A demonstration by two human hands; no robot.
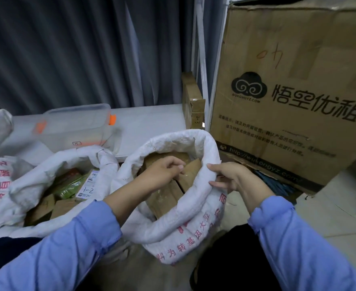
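A white woven sack (179, 217) with red print stands open in front of me, its rim rolled down. Inside lie several brown cardboard parcels (168, 196). My left hand (162, 171) reaches into the sack's mouth with fingers curled over the parcels; whether it grips one I cannot tell. My right hand (229, 177) pinches the rolled rim on the sack's right side. Both arms wear blue sleeves.
A second open white sack (36, 183) at the left holds brown boxes and green packets. Behind it sits a clear plastic bin (78, 127) with orange clips. A big printed cardboard box (288, 101) stands at the right, a small box (191, 101) beside it. Grey curtain behind.
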